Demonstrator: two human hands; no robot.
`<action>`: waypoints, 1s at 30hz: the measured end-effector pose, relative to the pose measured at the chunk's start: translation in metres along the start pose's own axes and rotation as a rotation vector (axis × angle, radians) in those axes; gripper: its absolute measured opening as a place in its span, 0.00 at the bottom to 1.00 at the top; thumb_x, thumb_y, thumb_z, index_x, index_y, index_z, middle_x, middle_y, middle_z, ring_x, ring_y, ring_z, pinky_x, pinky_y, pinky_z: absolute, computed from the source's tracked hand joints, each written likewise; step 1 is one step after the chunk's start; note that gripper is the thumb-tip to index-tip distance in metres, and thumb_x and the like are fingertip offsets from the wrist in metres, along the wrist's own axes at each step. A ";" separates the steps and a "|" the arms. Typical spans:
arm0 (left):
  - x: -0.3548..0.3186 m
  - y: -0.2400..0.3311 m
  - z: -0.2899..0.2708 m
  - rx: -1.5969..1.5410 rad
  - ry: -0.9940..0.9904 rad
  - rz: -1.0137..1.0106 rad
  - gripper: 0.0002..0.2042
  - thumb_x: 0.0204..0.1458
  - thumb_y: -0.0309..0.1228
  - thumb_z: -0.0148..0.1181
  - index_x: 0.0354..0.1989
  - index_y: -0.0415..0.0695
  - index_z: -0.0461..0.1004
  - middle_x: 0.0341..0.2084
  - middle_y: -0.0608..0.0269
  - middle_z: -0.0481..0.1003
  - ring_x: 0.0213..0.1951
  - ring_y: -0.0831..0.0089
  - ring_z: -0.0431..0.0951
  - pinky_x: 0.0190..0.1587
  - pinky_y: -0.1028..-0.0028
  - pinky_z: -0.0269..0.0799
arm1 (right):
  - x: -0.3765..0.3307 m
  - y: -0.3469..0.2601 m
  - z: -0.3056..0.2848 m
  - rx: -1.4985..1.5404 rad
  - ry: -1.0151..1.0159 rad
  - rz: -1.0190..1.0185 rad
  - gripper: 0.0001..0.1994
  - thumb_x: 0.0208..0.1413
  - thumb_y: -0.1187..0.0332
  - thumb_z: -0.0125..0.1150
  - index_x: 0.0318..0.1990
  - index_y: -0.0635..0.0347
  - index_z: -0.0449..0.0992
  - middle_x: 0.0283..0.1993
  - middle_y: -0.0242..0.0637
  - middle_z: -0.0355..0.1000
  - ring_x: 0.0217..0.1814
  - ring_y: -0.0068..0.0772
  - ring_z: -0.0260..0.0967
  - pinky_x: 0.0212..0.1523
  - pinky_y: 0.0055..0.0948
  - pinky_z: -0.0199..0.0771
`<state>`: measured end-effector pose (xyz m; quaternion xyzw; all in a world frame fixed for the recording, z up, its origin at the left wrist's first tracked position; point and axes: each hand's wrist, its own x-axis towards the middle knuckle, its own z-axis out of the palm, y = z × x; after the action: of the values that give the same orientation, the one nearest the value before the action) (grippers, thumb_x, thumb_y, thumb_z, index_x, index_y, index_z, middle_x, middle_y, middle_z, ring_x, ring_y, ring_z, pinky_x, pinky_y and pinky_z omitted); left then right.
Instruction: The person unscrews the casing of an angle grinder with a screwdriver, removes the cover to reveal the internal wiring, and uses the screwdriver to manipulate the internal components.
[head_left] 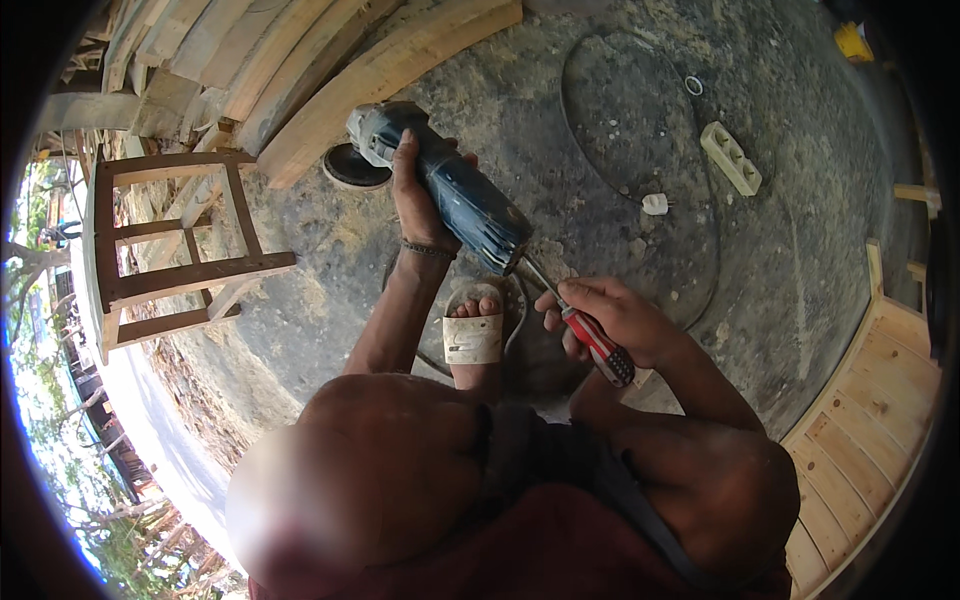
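Note:
My left hand [422,205] is wrapped round the body of a blue angle grinder [470,203], whose grey metal head points up and left. Below that head shows a round black disc [357,167]. In my right hand [622,315] is a screwdriver [598,347] with a red and black handle. Its metal shaft reaches up and left to the rear end of the grinder; whether the tip sits in a screw is too small to tell. A dark cord hangs below the grinder's rear, close to my sandalled foot [474,340].
Thick planks [380,85] are stacked at the far left, beside a brown wooden frame [190,280]. On the dark floor lie a white plug [655,204] on a looping cable, a power strip [731,158] and a small white ring [693,86]. A slatted pale wood panel [860,410] stands at right.

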<state>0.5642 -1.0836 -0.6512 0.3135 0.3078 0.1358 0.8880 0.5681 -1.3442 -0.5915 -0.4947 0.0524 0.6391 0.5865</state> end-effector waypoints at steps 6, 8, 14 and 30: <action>-0.005 -0.007 0.002 0.013 -0.009 -0.043 0.26 0.55 0.54 0.59 0.42 0.39 0.72 0.30 0.57 0.77 0.30 0.64 0.82 0.31 0.64 0.82 | 0.006 0.014 -0.006 0.154 0.055 -0.041 0.13 0.64 0.67 0.58 0.45 0.72 0.77 0.36 0.40 0.76 0.35 0.26 0.76 0.36 0.26 0.80; -0.007 -0.010 0.005 0.026 0.020 -0.014 0.26 0.55 0.54 0.59 0.42 0.39 0.72 0.31 0.57 0.77 0.30 0.64 0.82 0.31 0.64 0.82 | 0.007 0.020 -0.007 0.165 0.078 -0.079 0.12 0.63 0.69 0.60 0.43 0.73 0.77 0.35 0.40 0.76 0.35 0.26 0.76 0.37 0.25 0.80; -0.009 -0.015 0.004 0.097 -0.001 0.003 0.26 0.56 0.53 0.59 0.44 0.39 0.71 0.32 0.57 0.77 0.30 0.63 0.82 0.31 0.64 0.83 | 0.010 0.026 -0.011 -0.002 0.140 -0.104 0.11 0.60 0.68 0.65 0.41 0.70 0.75 0.35 0.39 0.75 0.35 0.27 0.76 0.36 0.27 0.79; -0.013 -0.024 0.007 0.105 0.001 -0.027 0.23 0.58 0.51 0.58 0.45 0.42 0.69 0.36 0.56 0.75 0.32 0.62 0.82 0.31 0.64 0.82 | 0.013 0.029 -0.013 0.024 0.051 -0.055 0.16 0.62 0.63 0.64 0.44 0.71 0.75 0.36 0.36 0.74 0.35 0.25 0.75 0.39 0.25 0.77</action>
<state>0.5599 -1.1109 -0.6562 0.3555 0.3193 0.1074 0.8719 0.5544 -1.3523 -0.6219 -0.5049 0.0612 0.6092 0.6084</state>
